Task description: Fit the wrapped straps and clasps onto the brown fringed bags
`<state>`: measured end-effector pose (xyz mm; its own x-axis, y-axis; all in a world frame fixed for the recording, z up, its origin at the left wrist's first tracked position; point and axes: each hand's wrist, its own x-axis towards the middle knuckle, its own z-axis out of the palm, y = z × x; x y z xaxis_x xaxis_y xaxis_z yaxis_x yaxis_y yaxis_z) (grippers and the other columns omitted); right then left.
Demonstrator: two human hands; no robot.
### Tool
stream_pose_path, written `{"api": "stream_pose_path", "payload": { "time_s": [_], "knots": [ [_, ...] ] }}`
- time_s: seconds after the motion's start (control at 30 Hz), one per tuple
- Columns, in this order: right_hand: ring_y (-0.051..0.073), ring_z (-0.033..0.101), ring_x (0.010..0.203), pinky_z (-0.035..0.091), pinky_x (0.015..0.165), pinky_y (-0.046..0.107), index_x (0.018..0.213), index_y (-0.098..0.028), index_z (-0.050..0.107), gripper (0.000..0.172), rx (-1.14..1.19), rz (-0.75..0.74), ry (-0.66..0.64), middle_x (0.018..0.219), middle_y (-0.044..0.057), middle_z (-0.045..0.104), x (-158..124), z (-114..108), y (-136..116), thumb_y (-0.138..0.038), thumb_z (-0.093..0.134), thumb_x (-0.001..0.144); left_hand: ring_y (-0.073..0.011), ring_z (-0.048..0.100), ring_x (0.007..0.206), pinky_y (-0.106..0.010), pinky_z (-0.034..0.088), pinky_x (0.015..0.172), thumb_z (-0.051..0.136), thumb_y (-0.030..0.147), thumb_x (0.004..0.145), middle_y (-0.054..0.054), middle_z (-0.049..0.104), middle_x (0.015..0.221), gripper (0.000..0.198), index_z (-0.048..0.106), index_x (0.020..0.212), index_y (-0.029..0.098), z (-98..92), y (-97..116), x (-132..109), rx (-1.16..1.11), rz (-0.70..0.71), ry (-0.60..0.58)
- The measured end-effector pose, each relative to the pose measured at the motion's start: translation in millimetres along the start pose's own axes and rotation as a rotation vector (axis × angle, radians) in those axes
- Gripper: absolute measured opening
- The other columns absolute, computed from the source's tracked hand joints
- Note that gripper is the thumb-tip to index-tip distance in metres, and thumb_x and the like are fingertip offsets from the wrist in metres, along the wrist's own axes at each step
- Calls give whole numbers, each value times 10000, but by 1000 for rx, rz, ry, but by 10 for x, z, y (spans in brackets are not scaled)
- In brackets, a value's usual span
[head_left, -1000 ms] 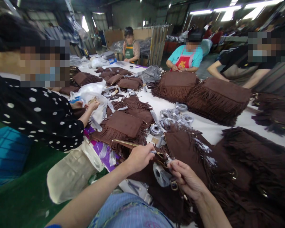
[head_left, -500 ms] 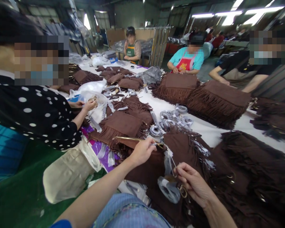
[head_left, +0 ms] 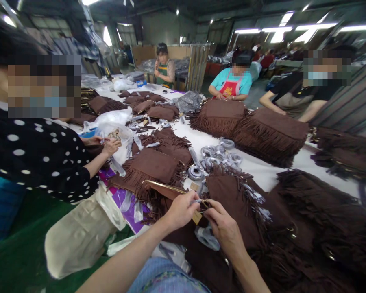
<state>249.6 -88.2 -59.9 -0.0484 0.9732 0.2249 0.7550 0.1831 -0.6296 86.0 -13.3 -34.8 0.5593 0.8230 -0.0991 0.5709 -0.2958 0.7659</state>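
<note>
A brown fringed suede bag (head_left: 232,195) lies in front of me at the table's near edge. My left hand (head_left: 179,209) is closed in a pinch on the bag's gold-edged top, by a small tan tag (head_left: 197,217). My right hand (head_left: 224,230) is closed too, fingertips meeting the left hand's at the same spot on the bag. A clear plastic wrap (head_left: 207,238) hangs just under my right hand.
More brown fringed bags (head_left: 271,130) are piled across the white table (head_left: 262,173), with wrapped silver chains (head_left: 213,154) in the middle. A person in a polka-dot top (head_left: 39,154) sits close on my left. Other workers stand at the far side.
My right hand has risen and moved left from the plastic-wrapped ring to meet my left hand at the bag's top. The view has shifted slightly.
</note>
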Motion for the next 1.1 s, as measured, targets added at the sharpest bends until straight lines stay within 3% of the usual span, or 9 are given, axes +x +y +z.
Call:
{"api": "stream_pose_path", "payload": {
  "time_s": [0.13,0.27,0.37,0.43,0.53,0.7,0.87,1.0,1.1],
  "knots": [
    [177,689,840,543,718,260,785,-237,625,229,-51,-51,61,1028,62,691,54,29,162,-211,428,898,-197,635,878,-273,437,779,452,282,926,-20,677,898,120,545,988,237,-194,-198,-76,359,-82,11],
    [200,692,906,552,776,280,770,-241,626,214,-96,-70,114,1013,66,702,-82,-80,321,-239,455,899,-206,635,939,-299,446,817,356,277,969,-47,677,975,192,526,1046,231,-688,-725,-266,567,-299,152],
    [188,704,921,564,766,247,768,-253,635,217,-120,-129,54,1055,55,715,-268,-62,379,-233,465,903,-249,577,1104,-373,428,927,379,171,921,-109,648,1122,227,575,1036,192,-934,-1032,-432,679,-355,116],
    [176,706,939,567,767,224,787,-258,639,218,-132,-172,-5,1093,51,717,-406,25,396,-219,463,909,-261,429,1302,-408,348,1051,419,95,854,-139,516,1362,336,577,1141,169,-861,-1102,-497,643,-212,-3],
    [176,695,991,567,799,226,827,-260,638,224,-178,-183,-54,1129,59,712,-592,211,394,-211,441,922,-236,213,1434,-444,220,1148,398,154,889,-82,272,1552,524,388,1409,213,-372,-1104,-499,428,30,-257],
    [167,718,899,577,711,221,792,-255,623,299,-197,-184,-129,1107,52,720,-727,446,285,-170,374,933,-306,162,1442,-583,98,1145,415,332,934,-86,277,1549,529,351,1445,212,496,-1233,-427,349,50,-388],
    [197,702,929,564,791,271,779,-233,636,259,-92,-40,-15,1044,94,714,-613,335,187,-240,431,938,-271,319,1387,-492,226,1140,331,390,981,-111,412,1476,450,497,1347,189,325,-1183,-417,143,26,-350],
    [222,691,949,551,839,304,733,-226,644,249,-29,-22,43,995,102,715,-511,150,258,-296,492,918,-243,511,1196,-354,383,1040,621,461,838,-106,569,1296,513,555,1261,177,164,-965,-437,101,246,-205],
    [213,693,945,553,827,288,730,-227,647,258,-23,-44,10,989,96,716,-509,83,313,-299,487,920,-208,597,981,-299,448,899,601,319,870,-70,668,1019,218,662,1016,169,260,-892,-412,192,263,-203]
  ]
}}
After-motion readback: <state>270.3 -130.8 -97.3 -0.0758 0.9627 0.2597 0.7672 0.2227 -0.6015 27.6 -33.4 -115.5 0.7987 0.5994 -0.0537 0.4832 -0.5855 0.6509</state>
